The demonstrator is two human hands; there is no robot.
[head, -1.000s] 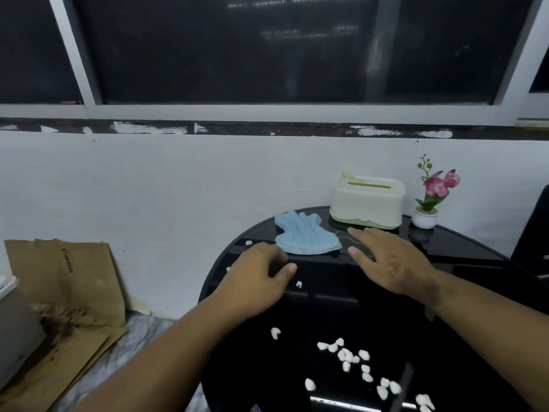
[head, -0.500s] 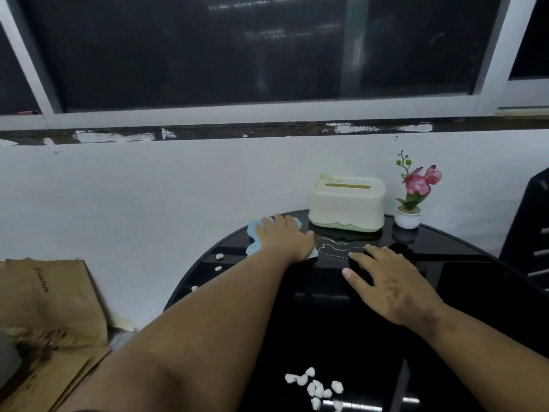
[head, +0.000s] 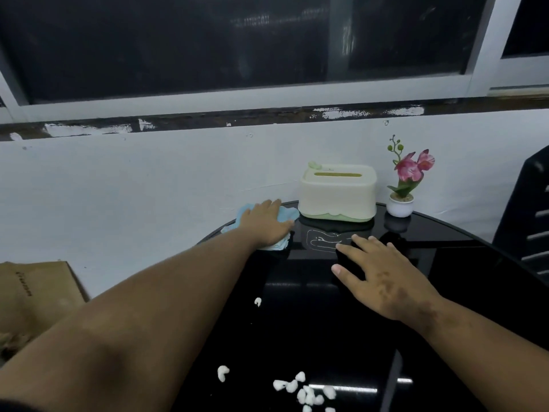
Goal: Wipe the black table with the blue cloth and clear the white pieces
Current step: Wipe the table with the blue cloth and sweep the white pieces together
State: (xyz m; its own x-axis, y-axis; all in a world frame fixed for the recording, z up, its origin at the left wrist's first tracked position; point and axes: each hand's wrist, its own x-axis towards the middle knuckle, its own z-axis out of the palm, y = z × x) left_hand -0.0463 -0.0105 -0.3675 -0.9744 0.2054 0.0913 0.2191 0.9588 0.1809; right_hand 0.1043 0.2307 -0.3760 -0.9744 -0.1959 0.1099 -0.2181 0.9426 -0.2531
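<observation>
The blue cloth lies at the far left edge of the round black table. My left hand lies flat on top of the cloth with its fingers stretched out, covering most of it. My right hand rests palm down on the bare tabletop to the right, fingers spread, holding nothing. Several white pieces lie clustered near the table's front edge. One white piece lies alone nearer the middle, and another sits left of the cluster.
A cream tissue box stands at the back of the table, right next to the cloth. A small pink potted flower stands to its right. Brown cardboard lies on the floor at left. A dark chair stands at right.
My left hand has reached forward from the near left of the table onto the blue cloth and now lies flat on it. My right hand has drawn back slightly and settled on the tabletop.
</observation>
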